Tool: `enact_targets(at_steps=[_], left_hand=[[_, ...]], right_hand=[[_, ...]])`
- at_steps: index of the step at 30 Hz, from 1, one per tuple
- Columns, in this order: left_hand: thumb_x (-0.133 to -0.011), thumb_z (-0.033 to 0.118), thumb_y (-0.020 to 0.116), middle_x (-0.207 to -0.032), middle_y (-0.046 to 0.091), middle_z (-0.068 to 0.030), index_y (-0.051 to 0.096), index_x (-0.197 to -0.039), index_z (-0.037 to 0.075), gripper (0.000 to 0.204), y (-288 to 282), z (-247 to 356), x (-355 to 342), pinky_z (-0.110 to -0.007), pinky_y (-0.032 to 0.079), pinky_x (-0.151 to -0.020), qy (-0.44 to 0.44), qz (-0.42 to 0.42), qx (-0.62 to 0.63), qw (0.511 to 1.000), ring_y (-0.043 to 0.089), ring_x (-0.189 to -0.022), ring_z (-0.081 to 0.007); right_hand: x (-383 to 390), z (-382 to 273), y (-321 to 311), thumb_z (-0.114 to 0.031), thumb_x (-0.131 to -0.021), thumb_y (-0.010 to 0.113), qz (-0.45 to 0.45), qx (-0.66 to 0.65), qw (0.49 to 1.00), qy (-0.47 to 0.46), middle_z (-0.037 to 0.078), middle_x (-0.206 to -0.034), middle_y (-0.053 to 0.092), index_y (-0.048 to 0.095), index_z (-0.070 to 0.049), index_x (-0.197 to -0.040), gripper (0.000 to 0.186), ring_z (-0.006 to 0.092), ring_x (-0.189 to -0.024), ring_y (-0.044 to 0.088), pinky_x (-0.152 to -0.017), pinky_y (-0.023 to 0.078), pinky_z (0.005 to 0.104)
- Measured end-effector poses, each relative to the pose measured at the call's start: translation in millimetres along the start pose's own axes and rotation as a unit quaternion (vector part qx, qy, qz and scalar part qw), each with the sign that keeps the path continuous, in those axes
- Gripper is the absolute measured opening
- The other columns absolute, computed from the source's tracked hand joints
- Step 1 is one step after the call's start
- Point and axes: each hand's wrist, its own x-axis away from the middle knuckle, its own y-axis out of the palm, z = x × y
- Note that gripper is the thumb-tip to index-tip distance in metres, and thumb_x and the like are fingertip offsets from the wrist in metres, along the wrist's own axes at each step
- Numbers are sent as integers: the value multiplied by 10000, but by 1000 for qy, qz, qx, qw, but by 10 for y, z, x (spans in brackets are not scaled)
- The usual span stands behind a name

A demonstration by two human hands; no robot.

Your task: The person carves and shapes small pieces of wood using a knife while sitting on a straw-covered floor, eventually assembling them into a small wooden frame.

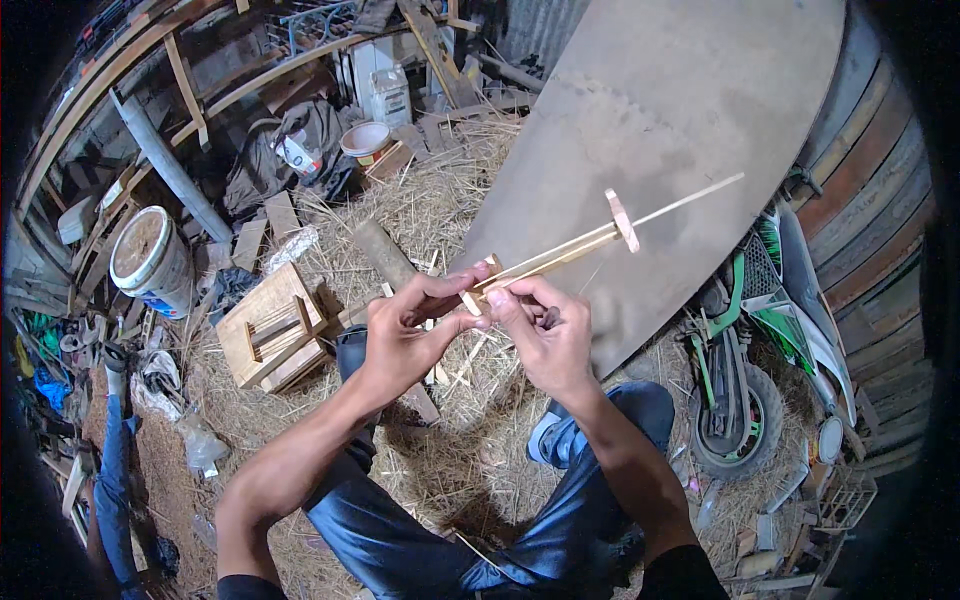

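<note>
A slim wooden stick frame (566, 257) is raised in front of me, slanting up to the right. Its long thin sticks run through a short pale crosspiece (622, 220), and one stick extends well past it. My left hand (412, 328) is closed on the near end, where another short crosspiece sits between thumb and fingers. Close beside it, my right hand (548, 332) pinches the same end of the frame with thumb and forefinger. Fingers partly cover the joint there.
Left of my knees sits a wooden block (270, 328) with a slatted piece on it. A large grey-brown board (640, 130) lies ahead. The green and white motorbike (740, 400) stands right. White bucket (152, 262) and another person's leg (115, 490) are left. Straw (455, 455) covers the ground.
</note>
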Motion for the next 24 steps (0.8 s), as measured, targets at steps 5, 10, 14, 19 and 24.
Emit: enact_targets(at_steps=[5, 10, 14, 19, 24], left_hand=[[-751, -22, 675, -1084, 604, -189, 553, -997, -77, 280, 4, -6, 1, -314, 510, -858, 15, -8, -10, 1000, 602, -990, -232], [-753, -23, 673, -1082, 605, -191, 550, -996, -81, 278, 13, 9, -13, -307, 518, -840, 21, -6, -19, 1000, 610, -973, -229], [-755, -36, 665, -1082, 605, -194, 547, -997, -83, 273, 11, 25, -10, -307, 521, -831, 20, -9, -18, 1000, 615, -963, -231], [-759, -55, 648, -1089, 600, -198, 539, -998, -85, 264, 25, 43, -17, -307, 526, -820, 21, -11, -10, 1000, 623, -948, -232], [-766, -68, 633, -1096, 598, -196, 537, -999, -83, 252, 12, 12, -11, -304, 533, -802, 29, -11, -7, 1000, 629, -935, -231]], right_hand=[[-3, 55, 35, -101, -874, 586, 14, -15, 1000, -20, -44, -611, 540, 613, 36, -901, 142, -34, -516, 384, -418, 240, 161], [-12, 51, 44, -102, -875, 586, 24, -21, 999, -34, -37, -618, 548, 613, 38, -898, 145, -35, -517, 381, -420, 241, 159], [-9, -29, 30, -97, -874, 583, 16, -15, 1000, -5, -57, -596, 509, 614, 39, -897, 142, -36, -507, 345, -416, 217, 166], [-9, -43, 32, -93, -873, 580, 17, -34, 999, -4, -83, -564, 445, 618, 37, -887, 136, -34, -493, 301, -411, 183, 177], [-19, -25, 38, -104, -871, 586, 19, -2, 1000, -17, -90, -550, 436, 620, 28, -881, 137, -33, -486, 298, -409, 182, 179]])
